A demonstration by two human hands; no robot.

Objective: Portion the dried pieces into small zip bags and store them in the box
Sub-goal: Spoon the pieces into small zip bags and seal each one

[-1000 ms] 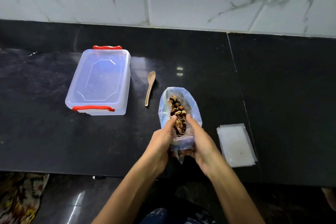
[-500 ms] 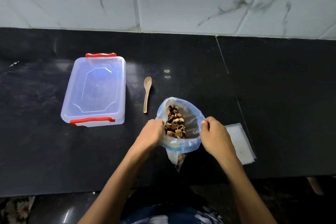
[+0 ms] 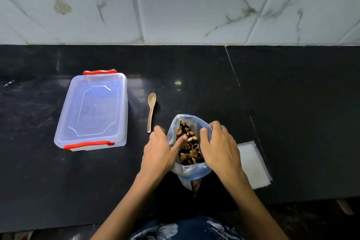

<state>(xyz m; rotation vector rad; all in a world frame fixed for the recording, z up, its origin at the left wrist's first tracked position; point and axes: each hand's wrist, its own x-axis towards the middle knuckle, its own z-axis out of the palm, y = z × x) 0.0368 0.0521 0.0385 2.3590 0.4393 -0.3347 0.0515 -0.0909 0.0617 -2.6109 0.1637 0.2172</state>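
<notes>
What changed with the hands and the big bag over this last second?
Both hands moved from pinching the near end of the bag to spreading its mouth wide. Now the left hand holds the left rim with a finger reaching in among the dried pieces, and the right hand grips the right rim. The box, spoon and small zip bags stayed put.

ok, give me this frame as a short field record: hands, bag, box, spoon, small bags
left hand: grips left edge of the big bag's mouth, one finger reaching in over the dried pieces
right hand: grips right edge of the mouth
big bag: bluish plastic, held open, dried pieces inside
box: clear, lid on, red latches, left on the counter
spoon: wooden, lying between box and bag, untouched
small zip bags: flat stack right of the bag, partly behind the right hand
counter: black stone
</notes>
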